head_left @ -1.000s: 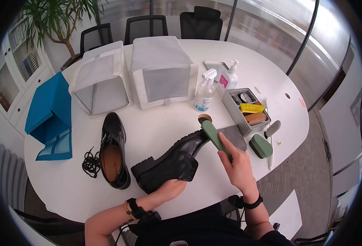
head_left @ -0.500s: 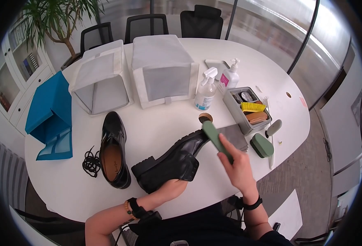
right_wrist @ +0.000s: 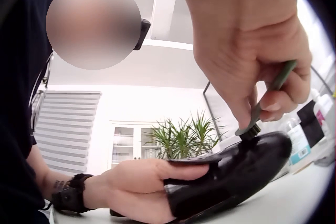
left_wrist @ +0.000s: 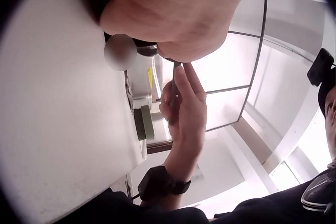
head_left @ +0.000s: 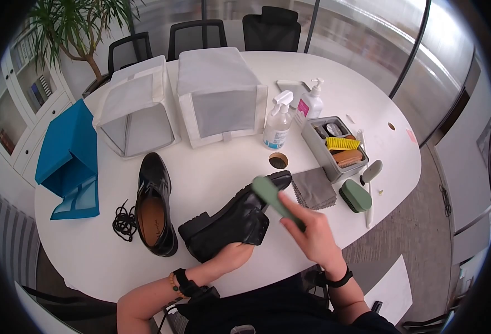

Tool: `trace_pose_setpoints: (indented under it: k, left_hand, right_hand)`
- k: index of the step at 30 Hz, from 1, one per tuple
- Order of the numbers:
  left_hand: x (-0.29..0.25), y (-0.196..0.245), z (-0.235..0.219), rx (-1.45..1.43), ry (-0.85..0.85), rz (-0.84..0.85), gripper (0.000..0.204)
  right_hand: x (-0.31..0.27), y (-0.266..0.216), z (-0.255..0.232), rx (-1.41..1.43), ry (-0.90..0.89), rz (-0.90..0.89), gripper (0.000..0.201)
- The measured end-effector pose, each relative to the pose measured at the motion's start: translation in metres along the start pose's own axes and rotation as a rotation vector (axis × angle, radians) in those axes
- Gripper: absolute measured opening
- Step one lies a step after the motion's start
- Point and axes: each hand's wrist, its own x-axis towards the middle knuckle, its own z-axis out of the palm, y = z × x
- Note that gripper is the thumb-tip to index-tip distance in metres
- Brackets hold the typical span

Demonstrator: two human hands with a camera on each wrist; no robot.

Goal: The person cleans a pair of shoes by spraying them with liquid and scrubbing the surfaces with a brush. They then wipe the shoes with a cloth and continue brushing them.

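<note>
A black shoe (head_left: 223,222) lies tilted on its side, its thick sole facing away from the person. The left hand (head_left: 233,256) reaches into its opening; in the right wrist view the thumb of this left hand (right_wrist: 147,184) lies on the upper while the other fingers are hidden. Above the shoe's front part, the right hand (head_left: 312,231) grips a green-handled brush (head_left: 276,201). In the right wrist view the bristles of the brush (right_wrist: 251,131) touch the shoe (right_wrist: 247,171) near the toe. A second black shoe (head_left: 155,206) stands upright at the left, beside black laces (head_left: 124,222).
Right of the shoe are a grey cloth (head_left: 314,188), a green brush (head_left: 356,196), a white-handled brush (head_left: 372,172) and a grey box (head_left: 334,161) of brushes. Behind stand a spray bottle (head_left: 277,125), a pump bottle (head_left: 310,101), two grey-white fabric boxes (head_left: 223,72) and a blue bag (head_left: 70,147).
The right hand has moved left and toward the person with its brush, from the toe tip to further back along the upper. The left hand and the shoe have stayed in place.
</note>
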Motion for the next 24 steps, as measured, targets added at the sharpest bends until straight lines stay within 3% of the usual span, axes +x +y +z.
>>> trace_pose_setpoints:
  k: [2, 6, 9, 11, 13, 15, 16, 18, 20, 22, 24]
  left_hand:
    - [0.001, -0.002, -0.001, 0.000, -0.011, -0.019, 0.040]
    - [-0.001, 0.004, 0.000, -0.027, -0.007, -0.044, 0.040]
    - [-0.001, -0.001, 0.001, -0.028, 0.014, 0.000, 0.040]
    - [-0.001, -0.003, 0.000, -0.004, 0.020, 0.047, 0.040]
    - [-0.001, -0.002, -0.001, -0.034, -0.017, -0.061, 0.040]
    - [0.000, -0.009, -0.001, -0.027, -0.010, -0.025, 0.039]
    - [0.001, -0.009, -0.001, -0.020, -0.003, 0.013, 0.039]
    - [-0.001, -0.004, 0.001, -0.018, 0.016, -0.021, 0.038]
    - [-0.002, -0.002, 0.001, -0.017, 0.036, -0.054, 0.037]
    - [-0.002, -0.002, 0.000, -0.017, 0.030, -0.011, 0.034]
    - [-0.002, -0.002, 0.000, -0.032, 0.027, -0.043, 0.034]
  right_hand:
    - [0.000, -0.004, 0.001, 0.062, -0.093, 0.015, 0.060]
    - [0.001, 0.003, -0.004, -0.004, 0.008, 0.046, 0.058]
    - [0.003, 0.007, -0.009, -0.080, 0.146, 0.169, 0.057]
    - [0.002, 0.008, -0.005, -0.040, 0.159, 0.127, 0.057]
    - [0.000, 0.005, 0.002, 0.002, 0.172, 0.086, 0.058]
    - [-0.002, -0.003, 0.007, 0.088, 0.003, 0.020, 0.058]
    - [-0.002, -0.007, 0.005, 0.089, 0.005, 0.020, 0.058]
    - [-0.001, -0.016, 0.000, -0.039, -0.084, 0.081, 0.058]
    - [0.000, -0.004, -0.005, -0.091, -0.021, 0.072, 0.057]
    - [0.002, 0.005, -0.010, -0.127, 0.146, 0.174, 0.057]
    - [0.000, 0.003, -0.010, -0.106, 0.116, 0.245, 0.055]
